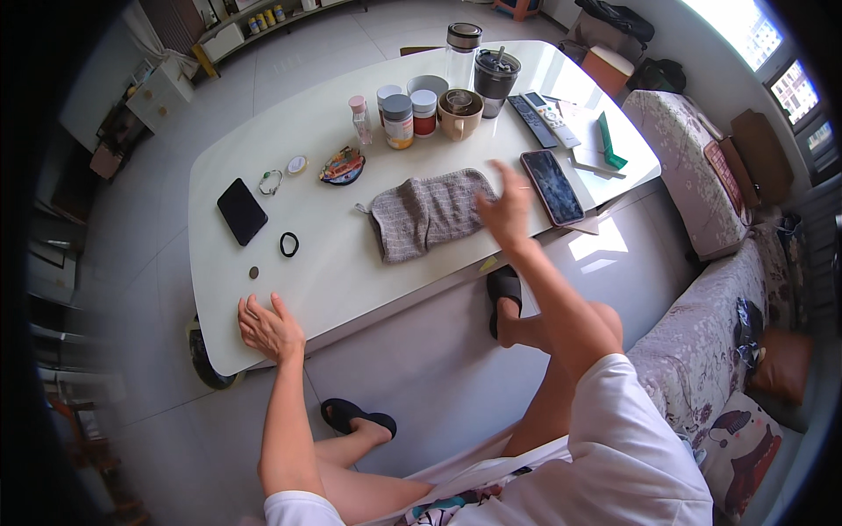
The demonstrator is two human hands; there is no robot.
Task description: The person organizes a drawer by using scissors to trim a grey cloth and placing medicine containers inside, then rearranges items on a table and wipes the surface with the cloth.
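My left hand (pixel 270 331) rests near the left front corner of the white table (pixel 335 263), holding nothing, fingers apart. Just beyond it lie a small dark coin-like disc (pixel 254 272), a black hair tie (pixel 289 244) and a black phone-like slab (pixel 242 212). Blurred, my right hand (pixel 509 209) is at the right end of a folded grey checked cloth (pixel 427 214), its fingers spread. Whether it touches the cloth I cannot tell. A smartphone (pixel 552 187) in a pinkish case lies right beside that hand, at the table's front edge.
Farther back stand lidded jars (pixel 398 121), a beige mug (pixel 460 121), a dark tumbler (pixel 495 82), a glass bottle (pixel 462 56) and a pink-capped bottle (pixel 360 119). Remotes (pixel 543 118) lie at right. A bracelet (pixel 270 182) and colourful packet (pixel 343 166) sit left. A floral-covered sofa (pixel 697 329) flanks the right.
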